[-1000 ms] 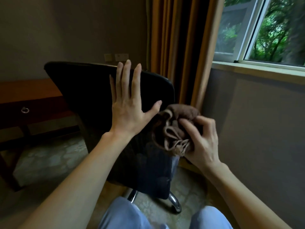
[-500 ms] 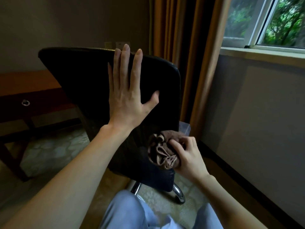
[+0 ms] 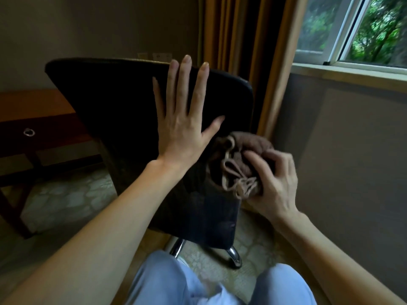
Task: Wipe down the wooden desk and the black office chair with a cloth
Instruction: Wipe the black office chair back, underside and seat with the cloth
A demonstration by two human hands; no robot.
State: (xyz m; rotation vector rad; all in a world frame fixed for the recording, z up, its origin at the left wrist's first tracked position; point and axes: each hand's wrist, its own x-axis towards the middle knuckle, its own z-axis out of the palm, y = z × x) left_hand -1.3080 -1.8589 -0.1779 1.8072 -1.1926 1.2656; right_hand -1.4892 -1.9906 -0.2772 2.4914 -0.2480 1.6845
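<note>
The black office chair (image 3: 114, 102) fills the middle of the view with its backrest turned toward me. My left hand (image 3: 185, 126) lies flat against the back of the backrest, fingers straight and spread, fingertips at the top edge. My right hand (image 3: 273, 183) grips a bunched brown cloth (image 3: 240, 166) and holds it against the backrest's right side, about halfway down. The wooden desk (image 3: 33, 104) stands at the left behind the chair, with a ring pull on its drawer front.
Orange-brown curtains (image 3: 237, 47) hang behind the chair. A window (image 3: 356, 31) and its sill are at the upper right above a grey wall. The chair's chrome base (image 3: 233, 254) rests on patterned floor. My knees in light blue trousers (image 3: 176, 280) are at the bottom.
My right hand carried the cloth down the backrest's right side and has come back up to mid-height. My left hand stayed flat on the backrest.
</note>
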